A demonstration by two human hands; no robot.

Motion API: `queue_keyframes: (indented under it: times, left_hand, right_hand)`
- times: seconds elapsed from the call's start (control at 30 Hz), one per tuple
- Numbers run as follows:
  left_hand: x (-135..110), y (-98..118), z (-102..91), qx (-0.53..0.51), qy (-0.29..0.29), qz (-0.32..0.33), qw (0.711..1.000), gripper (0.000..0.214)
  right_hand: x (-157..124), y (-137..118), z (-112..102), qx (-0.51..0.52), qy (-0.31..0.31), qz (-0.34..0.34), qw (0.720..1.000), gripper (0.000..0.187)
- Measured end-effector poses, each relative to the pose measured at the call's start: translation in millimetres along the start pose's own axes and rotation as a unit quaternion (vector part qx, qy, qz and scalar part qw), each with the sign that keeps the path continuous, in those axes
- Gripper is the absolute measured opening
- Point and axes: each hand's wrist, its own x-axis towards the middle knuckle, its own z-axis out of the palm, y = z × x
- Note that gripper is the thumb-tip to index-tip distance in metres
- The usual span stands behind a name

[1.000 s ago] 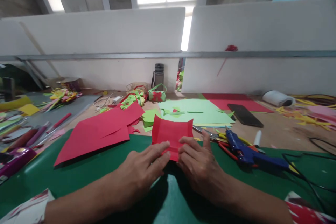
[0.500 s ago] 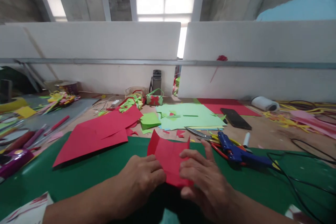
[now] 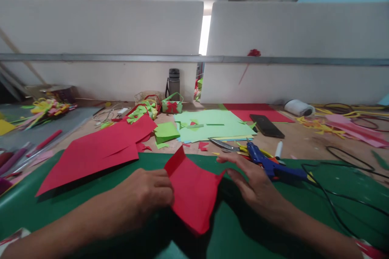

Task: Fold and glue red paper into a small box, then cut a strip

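Observation:
A folded red paper piece (image 3: 191,192) with raised side flaps lies on the green cutting mat (image 3: 75,206) in front of me. My left hand (image 3: 146,194) is closed, its fingers curled and pinching the paper's left edge. My right hand (image 3: 252,182) is spread, its fingers stretched toward the paper's right flap and touching its corner. The blue glue gun (image 3: 273,166) lies just beyond my right hand.
Large red sheets (image 3: 94,151) lie to the left. Green sheets (image 3: 212,125), scissors (image 3: 225,144), a white marker (image 3: 278,149), a black phone (image 3: 266,125) and a black cable (image 3: 340,194) lie behind and to the right. White partition boards (image 3: 103,44) close off the far edge.
The red paper has come nearer to me and turned. My right hand has slid off its top to the right edge and opened; my left hand has shifted to the left edge.

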Motion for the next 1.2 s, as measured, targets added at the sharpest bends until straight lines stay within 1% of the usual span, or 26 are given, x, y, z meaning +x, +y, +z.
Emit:
queue_keyframes:
  times: [0.07, 0.1, 0.23, 0.3, 0.37, 0.47, 0.57, 0.63, 0.7, 0.77, 0.83, 0.9, 0.97, 1.0, 1.03, 1.07, 1.1, 1.13, 1.17, 1.2]
  left_hand:
    - [-2, -13, -6.5, -0.055, -0.012, -0.025, 0.998, 0.029]
    - [-3, -20, -9.1, -0.064, -0.013, -0.041, 0.997, 0.029]
    - [-6, -46, -12.6, -0.056, 0.029, -0.023, 0.998, 0.026]
    - [-6, -54, -11.6, -0.042, 0.039, -0.016, 0.998, 0.023]
    - [-6, -60, -10.6, -0.029, 0.05, -0.008, 0.998, 0.022]
    - [-2, -67, -10.1, -0.013, 0.09, 0.012, 0.996, 0.022]
    - [3, -74, -9.1, -0.01, 0.12, 0.027, 0.992, 0.02]
    - [6, -77, -6.8, -0.008, 0.124, 0.026, 0.992, 0.018]
    - [9, -80, -3.3, 0.001, 0.126, 0.024, 0.992, 0.019]
    - [13, -82, 0.4, 0.012, 0.129, 0.026, 0.991, 0.02]
    - [16, -83, 1.9, 0.026, 0.136, 0.017, 0.99, 0.02]
    - [17, -80, -0.4, 0.048, 0.158, -0.005, 0.986, 0.026]
    - [15, -71, -5.7, 0.098, 0.213, -0.03, 0.972, 0.032]
    - [12, -64, -8.5, 0.137, 0.25, -0.037, 0.958, 0.032]
    - [9, -55, -10.5, 0.181, 0.297, -0.033, 0.937, 0.029]
    - [6, -44, -11.2, 0.22, 0.325, -0.015, 0.92, 0.025]
    - [2, -32, -10.1, 0.248, 0.335, 0.004, 0.909, 0.023]
    - [-2, -21, -6.8, 0.264, 0.332, 0.028, 0.905, 0.021]
    - [-7, -9, -1.4, 0.268, 0.316, 0.06, 0.908, 0.022]
    - [-11, 0, 6.0, 0.266, 0.294, 0.077, 0.915, 0.024]
  right_hand:
    - [2, 3, 3, 0.015, -0.024, 0.028, 0.999, 0.028]
    - [3, 4, 4, 0.023, -0.035, 0.04, 0.998, 0.028]
    - [2, 7, 7, 0.056, -0.065, 0.069, 0.994, 0.022]
    - [1, 6, 8, 0.082, -0.1, 0.072, 0.989, 0.024]
    - [1, 2, 7, 0.109, -0.148, 0.078, 0.98, 0.033]
    - [4, -10, 7, 0.134, -0.226, 0.101, 0.959, 0.056]
    - [6, -24, 10, 0.132, -0.271, 0.096, 0.949, 0.069]
    - [6, -32, 16, 0.12, -0.273, 0.074, 0.952, 0.07]
    - [5, -37, 23, 0.112, -0.258, 0.063, 0.958, 0.068]
    - [5, -40, 30, 0.114, -0.231, 0.078, 0.963, 0.06]
    - [6, -41, 36, 0.128, -0.208, 0.114, 0.963, 0.049]
    - [9, -43, 39, 0.15, -0.198, 0.163, 0.955, 0.041]
    - [14, -43, 40, 0.169, -0.196, 0.21, 0.943, 0.04]
    - [16, -43, 40, 0.177, -0.196, 0.228, 0.937, 0.04]
    - [18, -42, 40, 0.183, -0.199, 0.241, 0.932, 0.041]
    - [20, -41, 41, 0.187, -0.203, 0.252, 0.927, 0.042]
    - [21, -41, 42, 0.191, -0.21, 0.262, 0.922, 0.042]
    - [23, -40, 43, 0.199, -0.218, 0.272, 0.916, 0.042]
    - [24, -39, 44, 0.21, -0.226, 0.284, 0.908, 0.042]
    - [24, -38, 45, 0.223, -0.233, 0.296, 0.899, 0.043]
